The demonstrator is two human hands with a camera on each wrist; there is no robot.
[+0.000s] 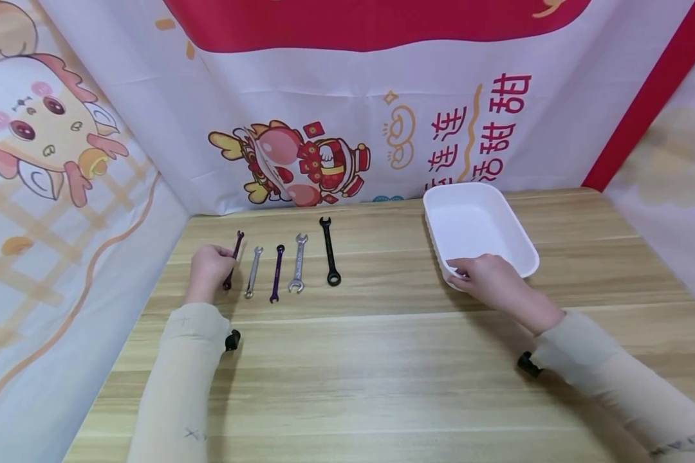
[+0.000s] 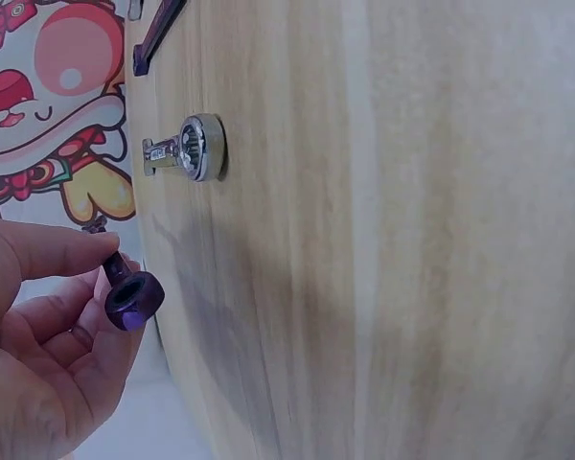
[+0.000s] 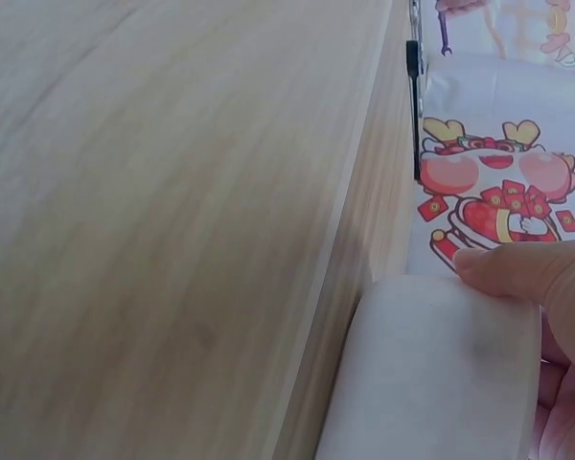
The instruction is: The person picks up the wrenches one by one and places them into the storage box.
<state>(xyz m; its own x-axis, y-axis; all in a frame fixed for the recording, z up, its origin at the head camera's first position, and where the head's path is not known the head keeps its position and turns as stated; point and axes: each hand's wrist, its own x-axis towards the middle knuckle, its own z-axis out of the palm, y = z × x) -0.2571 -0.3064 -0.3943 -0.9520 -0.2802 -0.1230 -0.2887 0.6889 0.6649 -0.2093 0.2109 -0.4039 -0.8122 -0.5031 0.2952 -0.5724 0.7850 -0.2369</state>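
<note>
My left hand (image 1: 210, 267) pinches a dark purple wrench (image 1: 236, 254) between thumb and fingers. In the left wrist view the ring end of that purple wrench (image 2: 134, 300) faces the camera, held off the wood, with a shadow beside it. A small silver wrench (image 1: 253, 272) lies just right of this hand. Beyond it come a second purple wrench (image 1: 277, 273), a larger silver wrench (image 1: 298, 263) and a black wrench (image 1: 329, 252). Over at the white plastic tray (image 1: 526, 262), my right hand (image 1: 489, 280) grips the near left corner of the rim.
The wood-grain table (image 1: 347, 373) runs back to a printed cloth (image 1: 336, 83) hanging behind it. Another patterned cloth (image 1: 46, 257) borders the left side, and a pale cloth (image 1: 672, 161) the right. The tray stands at the back right, against the rear cloth.
</note>
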